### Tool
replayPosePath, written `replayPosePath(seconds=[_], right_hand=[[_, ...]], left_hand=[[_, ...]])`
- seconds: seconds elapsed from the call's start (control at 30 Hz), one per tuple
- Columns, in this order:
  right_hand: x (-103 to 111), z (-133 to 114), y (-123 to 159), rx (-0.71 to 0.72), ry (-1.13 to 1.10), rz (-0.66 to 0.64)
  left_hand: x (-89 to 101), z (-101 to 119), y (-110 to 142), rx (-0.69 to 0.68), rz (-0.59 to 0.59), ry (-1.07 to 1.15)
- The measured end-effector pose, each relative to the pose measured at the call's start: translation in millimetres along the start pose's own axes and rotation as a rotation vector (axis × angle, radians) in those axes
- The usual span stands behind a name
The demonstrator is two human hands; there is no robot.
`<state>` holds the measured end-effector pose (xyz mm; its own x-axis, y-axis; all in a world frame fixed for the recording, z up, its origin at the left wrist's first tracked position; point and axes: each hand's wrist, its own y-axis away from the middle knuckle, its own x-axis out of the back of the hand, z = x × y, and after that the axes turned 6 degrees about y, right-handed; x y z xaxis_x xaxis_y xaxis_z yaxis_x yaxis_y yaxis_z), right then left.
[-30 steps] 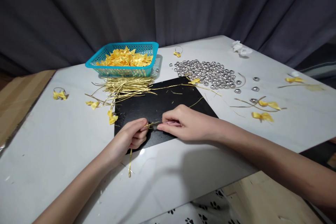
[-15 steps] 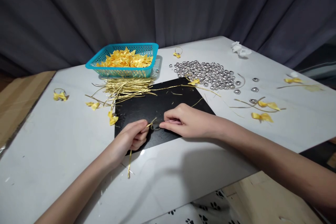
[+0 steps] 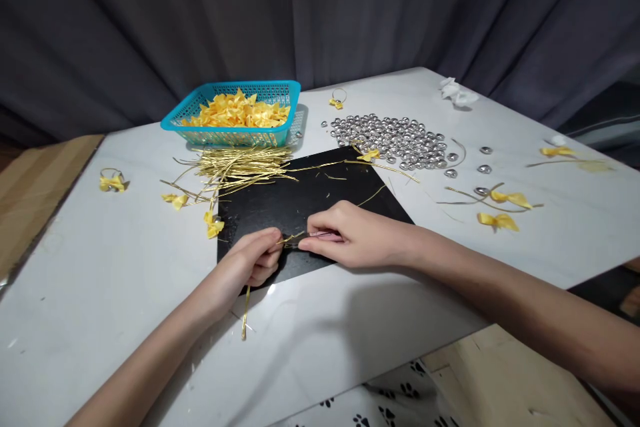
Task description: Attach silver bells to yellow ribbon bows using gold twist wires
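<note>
My left hand [image 3: 257,257] is closed in a pinch over the front left of a black mat [image 3: 295,197]. It grips gold wire [image 3: 245,317], whose long tail hangs out below the palm while the other end pokes past the thumb. Facing it, my right hand [image 3: 343,233] is closed around slim pink tweezers [image 3: 326,236], mostly covered by the fingers. Their tip meets the wire end in the small gap between both hands; the exact contact is too fine to make out.
Behind the mat lie a bundle of gold wires [image 3: 240,165] and a turquoise basket [image 3: 173,121] of yellow bows. Silver beads [image 3: 390,140] are heaped at the back right. Loose yellow bows [image 3: 499,221] and a wire ring with a bow [image 3: 113,181] lie around the white table [image 3: 150,320].
My right hand has shifted slightly left, bringing the tweezers onto the wire end, which stuck up before and now lies flatter. My left hand has stayed put.
</note>
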<state>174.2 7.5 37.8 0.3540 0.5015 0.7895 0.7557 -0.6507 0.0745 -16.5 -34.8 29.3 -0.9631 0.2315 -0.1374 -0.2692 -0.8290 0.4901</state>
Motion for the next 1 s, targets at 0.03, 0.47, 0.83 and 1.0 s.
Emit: replayPosePath(seconds=[0.03, 0.47, 0.83, 1.0], right_hand=[[-0.3, 0.6, -0.1, 0.005, -0.002, 0.0], [-0.8, 1.4, 0.1, 0.005, -0.026, -0.003], [-1.0, 3.4, -1.2, 0.029, -0.013, 0.016], [-1.0, 2.1, 0.2, 0.009, -0.02, 0.001]], left_hand=[[-0.1, 0.0, 0.0, -0.002, 0.0, -0.002], [1.2, -1.0, -1.7, -0.005, -0.008, -0.014], [2.0, -1.8, -0.7, -0.011, -0.025, -0.033], [0.9, -1.9, -1.4, -0.009, -0.026, -0.043]])
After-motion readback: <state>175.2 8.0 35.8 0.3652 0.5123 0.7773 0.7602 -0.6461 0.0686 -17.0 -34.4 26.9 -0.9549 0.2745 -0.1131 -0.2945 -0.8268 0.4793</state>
